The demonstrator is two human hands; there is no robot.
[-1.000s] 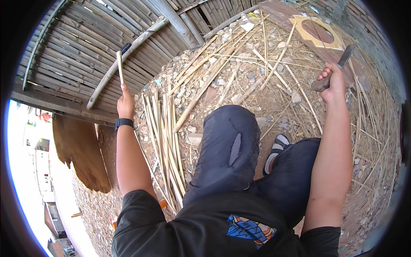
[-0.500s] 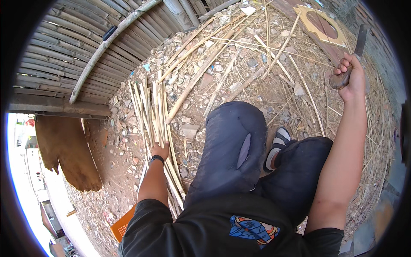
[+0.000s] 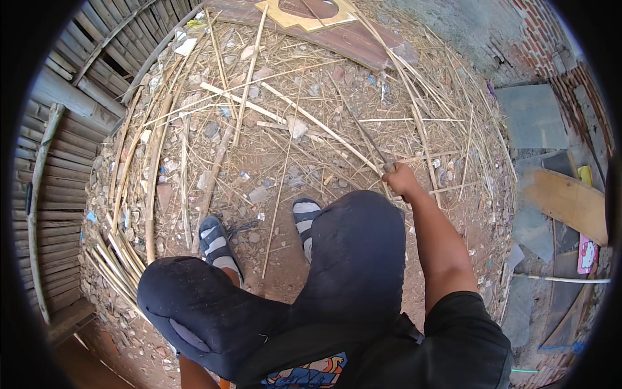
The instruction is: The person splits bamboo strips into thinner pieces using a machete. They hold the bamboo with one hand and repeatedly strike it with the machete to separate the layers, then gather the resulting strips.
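Observation:
My right hand (image 3: 403, 181) is closed round the handle of a machete (image 3: 369, 138), low over the littered ground to the right of my knees. The dark blade points away and to the left. A pale bamboo strip (image 3: 324, 125) runs close to that hand; whether they touch I cannot tell. Of my left arm only a piece of forearm (image 3: 196, 375) shows at the lower edge, and the hand is hidden behind my leg. Beyond my left knee lies a bundle of split bamboo strips (image 3: 116, 259), its near ends covered by the knee.
A bamboo wall (image 3: 65, 214) stands at the left. Longer bamboo poles (image 3: 157, 168) and straw lie over stony ground. At the far side is a brown board (image 3: 363, 48) with a yellow cut-out panel (image 3: 311, 24) on it. Sheets and a wooden board (image 3: 564, 200) lie at the right.
My view has swung to the right. My right hand has come down from a raised position with the machete. My left hand, earlier on the bamboo strips, has dropped out of sight.

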